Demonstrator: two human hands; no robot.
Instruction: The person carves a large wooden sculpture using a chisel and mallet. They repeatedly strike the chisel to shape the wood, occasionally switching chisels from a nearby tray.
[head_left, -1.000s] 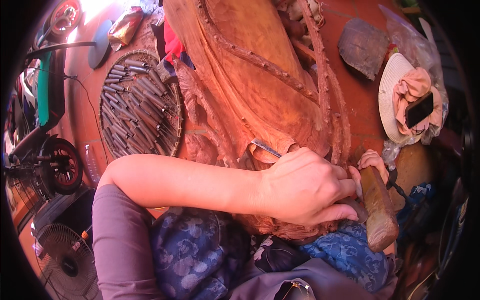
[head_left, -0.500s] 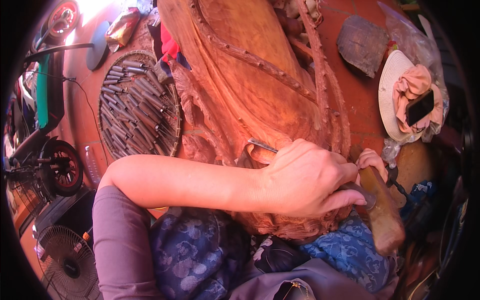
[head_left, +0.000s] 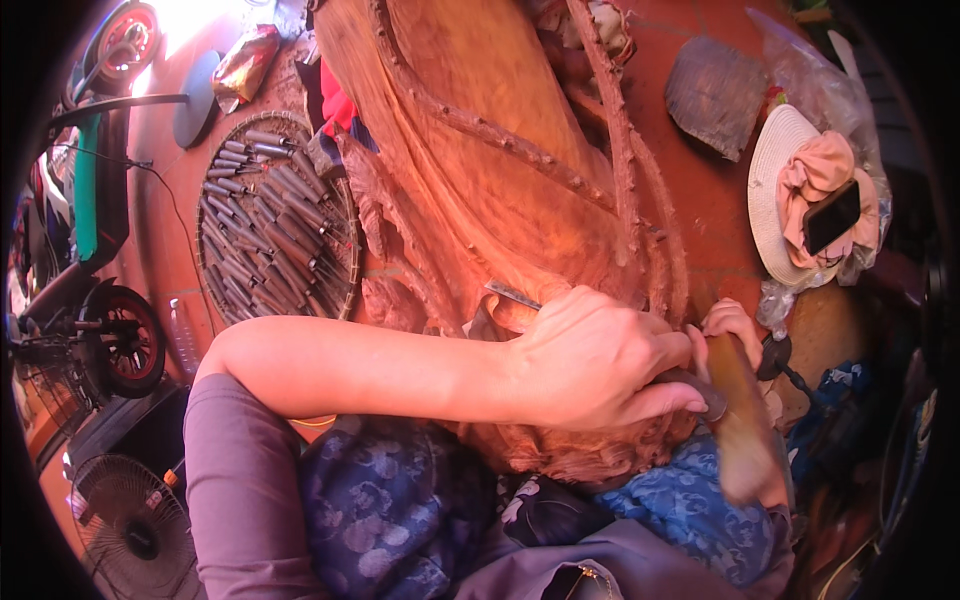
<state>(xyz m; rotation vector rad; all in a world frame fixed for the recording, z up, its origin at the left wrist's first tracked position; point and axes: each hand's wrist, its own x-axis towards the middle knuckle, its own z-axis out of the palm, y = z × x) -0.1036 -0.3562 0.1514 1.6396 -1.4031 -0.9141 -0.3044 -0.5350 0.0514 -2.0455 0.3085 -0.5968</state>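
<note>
My left hand [head_left: 600,360] is wrapped round a chisel [head_left: 514,295], its forearm stretched across the picture from the left. The metal blade pokes out beyond the hand on the left and rests at a hollow in a reddish-brown wood carving [head_left: 500,190]. At the other side, the dark handle end shows by my left thumb. My right hand [head_left: 733,325] grips a wooden mallet [head_left: 745,430], whose near end is smeared by motion. The mallet lies right against, or very close to, the chisel's handle end; contact cannot be told. My left hand hides the chisel's middle.
A round woven tray [head_left: 352,262] full of chisels sits left of the carving. On the right are a straw hat [head_left: 768,200] with a phone [head_left: 832,218] on it and a dark wooden slab [head_left: 715,95]. A fan [head_left: 135,530] and a wheel [head_left: 122,338] stand at left.
The mallet has shifted left, its near end now blurred. Both hands and the chisel sit slightly farther left in the picture, as does most of the scene. Both grips are the same.
</note>
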